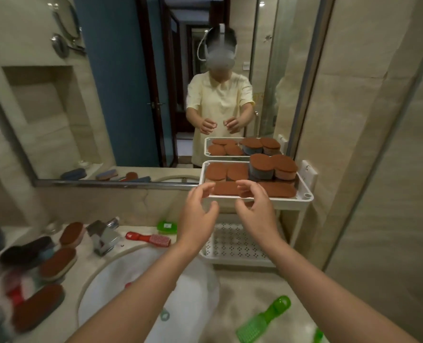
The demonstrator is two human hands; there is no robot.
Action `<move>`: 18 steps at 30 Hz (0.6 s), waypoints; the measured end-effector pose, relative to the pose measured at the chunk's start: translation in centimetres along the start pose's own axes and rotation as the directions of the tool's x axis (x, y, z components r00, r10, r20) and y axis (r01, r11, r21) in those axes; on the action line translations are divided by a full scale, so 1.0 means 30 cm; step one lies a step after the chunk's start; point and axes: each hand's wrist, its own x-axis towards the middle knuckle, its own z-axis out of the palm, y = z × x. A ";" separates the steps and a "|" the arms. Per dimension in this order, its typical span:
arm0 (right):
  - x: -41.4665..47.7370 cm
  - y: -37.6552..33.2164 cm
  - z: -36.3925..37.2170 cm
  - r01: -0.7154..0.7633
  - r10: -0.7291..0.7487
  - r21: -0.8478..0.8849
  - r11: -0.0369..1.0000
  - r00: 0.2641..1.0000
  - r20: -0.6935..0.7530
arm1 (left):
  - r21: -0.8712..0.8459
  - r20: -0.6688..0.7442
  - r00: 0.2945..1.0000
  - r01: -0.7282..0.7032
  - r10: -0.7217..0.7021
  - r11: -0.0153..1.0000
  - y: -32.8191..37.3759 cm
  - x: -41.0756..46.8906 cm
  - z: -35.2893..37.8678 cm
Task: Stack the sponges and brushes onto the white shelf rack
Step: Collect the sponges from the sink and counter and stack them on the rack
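Observation:
The white shelf rack point(304, 195) stands at the right of the counter against the mirror. Its top tier holds several brown-topped sponges point(216, 171), some stacked at the back point(262, 167). Its lower tier point(235, 246) shows bare perforated plastic. My left hand point(198, 219) and my right hand point(256, 209) hover just in front of the top tier's front rim, fingers curled and apart, holding nothing. More brown sponges point(58, 263) lie on the counter at the left. A red brush point(148, 238) lies behind the sink; a green brush point(264, 320) lies at the front right.
A white sink basin point(141, 280) fills the counter's middle, with a chrome tap point(104, 235) behind it. A green soap box point(167, 227) sits near the rack. The mirror point(131, 95) reflects a person and the rack. A beige wall closes in on the right.

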 end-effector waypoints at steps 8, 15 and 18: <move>-0.180 -0.089 0.261 0.018 -0.034 0.091 0.996 0.982 0.188 | 0.051 -0.177 0.971 0.171 -0.160 0.984 -0.130 -0.211 -0.262; -0.291 -0.160 0.456 -0.001 -0.045 0.126 0.992 0.933 0.358 | 0.103 -0.314 0.910 0.316 -0.270 0.943 -0.218 -0.346 -0.469; -0.332 -0.171 0.541 -0.027 -0.033 0.132 0.991 0.900 0.434 | 0.115 -0.362 0.878 0.377 -0.315 0.919 -0.268 -0.396 -0.538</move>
